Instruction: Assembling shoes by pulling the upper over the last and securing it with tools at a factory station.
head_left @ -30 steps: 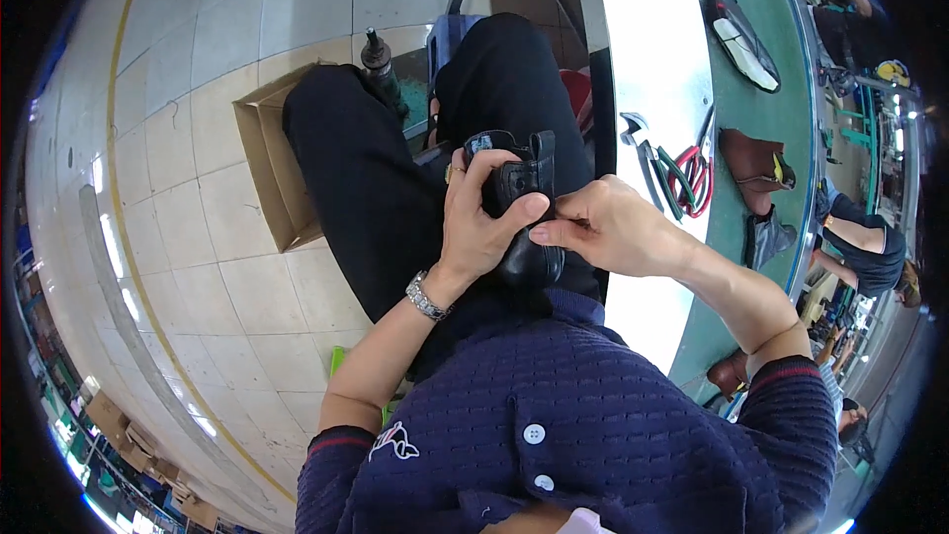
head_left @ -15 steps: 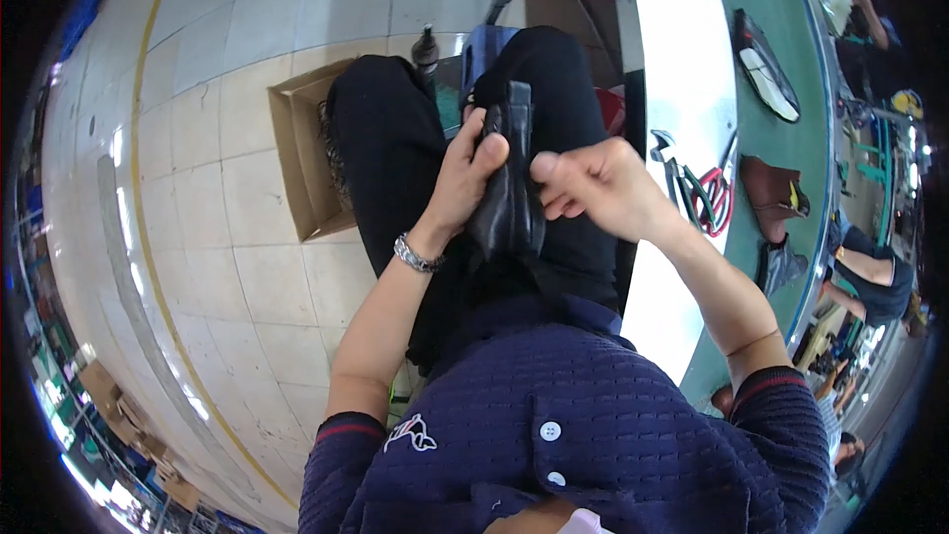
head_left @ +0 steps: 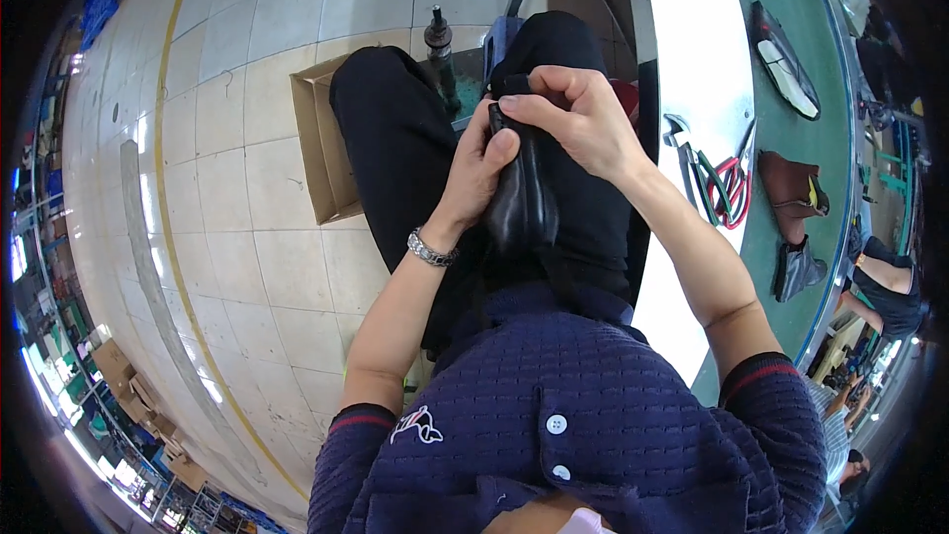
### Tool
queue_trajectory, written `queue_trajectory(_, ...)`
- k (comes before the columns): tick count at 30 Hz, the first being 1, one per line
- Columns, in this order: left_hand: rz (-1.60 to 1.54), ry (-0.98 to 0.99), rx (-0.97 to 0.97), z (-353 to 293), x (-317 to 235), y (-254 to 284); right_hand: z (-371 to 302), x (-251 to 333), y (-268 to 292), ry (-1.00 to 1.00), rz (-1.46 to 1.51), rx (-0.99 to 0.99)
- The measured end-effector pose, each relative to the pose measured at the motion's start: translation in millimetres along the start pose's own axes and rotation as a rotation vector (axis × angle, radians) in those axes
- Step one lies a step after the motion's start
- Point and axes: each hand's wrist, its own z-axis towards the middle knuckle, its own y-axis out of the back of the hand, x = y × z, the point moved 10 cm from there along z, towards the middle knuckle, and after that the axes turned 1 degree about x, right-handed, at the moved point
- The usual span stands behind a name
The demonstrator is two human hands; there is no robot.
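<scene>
Left hand (head_left: 473, 176) clasps a black shoe (head_left: 524, 200), right hand (head_left: 590, 127) curled at its end.

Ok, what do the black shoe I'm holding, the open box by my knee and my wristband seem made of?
Black shoe: leather or a synthetic lookalike, smooth and glossy, judging by its bright highlights.
Box: probably cardboard, matt brown, with thin, flat walls.
Wristband: apparently metal, polished, since its silvery surface glints.

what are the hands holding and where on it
A black shoe: the left hand grips its left side, the right hand its far end.
</scene>
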Motion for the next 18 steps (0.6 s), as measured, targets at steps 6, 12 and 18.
queue_trajectory(6, -0.063, 0.059, -0.001, 25, -34, -16, 17, 19, 26, 0.062, 0.075, -0.020)
queue_trajectory(12, -0.207, 0.046, 0.134, 83, -95, -56, 7, 107, 85, 0.250, 0.158, -0.204)
queue_trajectory(18, -0.129, -0.033, 0.286, 123, -126, -89, -43, 112, 99, 0.223, 0.088, -0.110)
